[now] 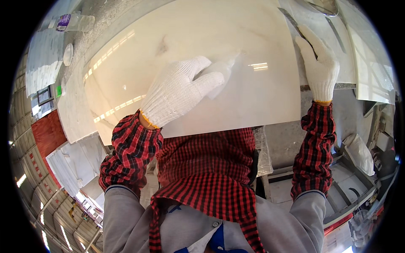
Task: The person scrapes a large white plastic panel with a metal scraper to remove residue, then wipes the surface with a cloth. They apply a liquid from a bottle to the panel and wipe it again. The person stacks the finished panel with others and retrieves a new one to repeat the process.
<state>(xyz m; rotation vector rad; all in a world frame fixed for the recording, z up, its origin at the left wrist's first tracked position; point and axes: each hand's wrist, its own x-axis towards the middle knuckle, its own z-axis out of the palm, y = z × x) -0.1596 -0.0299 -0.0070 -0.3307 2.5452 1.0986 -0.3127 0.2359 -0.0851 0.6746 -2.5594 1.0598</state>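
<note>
My left hand (179,90), in a white knit glove, is over a cream, glossy stone-like slab (261,97). Its thumb and fingers close round a whitish, translucent, crumpled piece (221,71) pressed against the surface; its material cannot be made out. The tip of that piece points away to the right. My right hand (319,63), gloved alike, is beside the slab's right edge with thumb and fingers apart. Between them shows a dark narrow band, in line with a grey strip (289,17) farther back.
At the far left lie a clear plastic bottle (76,22) and a small white bowl (68,54). A metal bowl (325,6) shows at the far right, above another pale slab (371,63). Low at right are a metal frame (350,185) and a white bag (358,154).
</note>
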